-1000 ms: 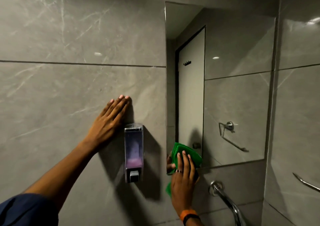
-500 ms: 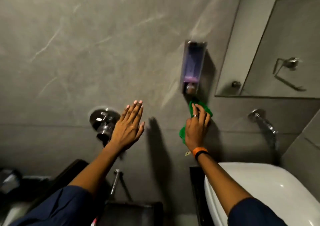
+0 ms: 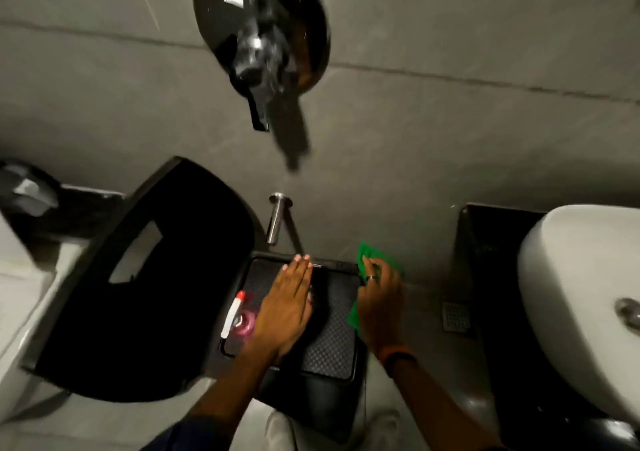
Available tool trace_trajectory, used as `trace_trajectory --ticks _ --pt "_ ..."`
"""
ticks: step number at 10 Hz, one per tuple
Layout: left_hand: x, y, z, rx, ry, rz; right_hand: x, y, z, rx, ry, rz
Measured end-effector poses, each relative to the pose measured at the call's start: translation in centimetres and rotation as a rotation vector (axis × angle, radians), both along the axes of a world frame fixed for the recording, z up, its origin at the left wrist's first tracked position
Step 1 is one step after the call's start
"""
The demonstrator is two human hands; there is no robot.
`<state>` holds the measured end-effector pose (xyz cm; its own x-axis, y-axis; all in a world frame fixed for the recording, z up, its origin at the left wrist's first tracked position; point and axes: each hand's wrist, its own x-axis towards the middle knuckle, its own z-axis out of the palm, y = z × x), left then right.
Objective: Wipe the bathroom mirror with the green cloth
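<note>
The mirror is out of view; the camera looks down at the floor and the lower wall. My right hand (image 3: 379,303) is closed around the green cloth (image 3: 377,260), low by the grey wall, just right of a black bin. The cloth shows above my fingers and again below my palm. My left hand (image 3: 285,307) is flat with fingers straight and close together, palm down over the bin's textured black top (image 3: 332,339), and holds nothing. Whether it touches the top is unclear.
A toilet with its black seat lid (image 3: 145,277) raised is at the left. A chrome wall valve (image 3: 259,35) hangs above. A white basin (image 3: 581,298) on a black counter is at the right. A red-tipped white item (image 3: 232,312) lies on the bin. A floor drain (image 3: 456,316) is nearby.
The view swung down from the mirror to the floor. Both hands dropped from the wall to the bin's level. The right hand kept the green cloth throughout.
</note>
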<state>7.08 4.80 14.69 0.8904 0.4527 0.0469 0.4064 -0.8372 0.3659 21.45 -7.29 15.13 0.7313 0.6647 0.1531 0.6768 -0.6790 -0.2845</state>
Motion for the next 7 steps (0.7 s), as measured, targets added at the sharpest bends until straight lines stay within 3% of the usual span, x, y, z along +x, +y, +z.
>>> trace_trajectory --ticks 2,4,6,7 --pt "-2.6 -3.7 -14.8 -0.120 0.151 0.026 -4.7 -1.1 -15.1 -0.376 0.125 0.132" --pt "-3.5 -5.2 -23.0 -0.112 0.403 0.044 -5.6 -3.5 -22.9 -0.425 0.111 0.191" --pt "-2.0 -4.2 -18.0 -0.121 0.371 0.069 -4.2 -2.3 -17.2 -0.405 0.125 0.208" --pt "0.0 -4.1 -10.9 -0.200 0.115 0.073 -2.7 -1.7 -10.7 -0.226 0.098 0.226"
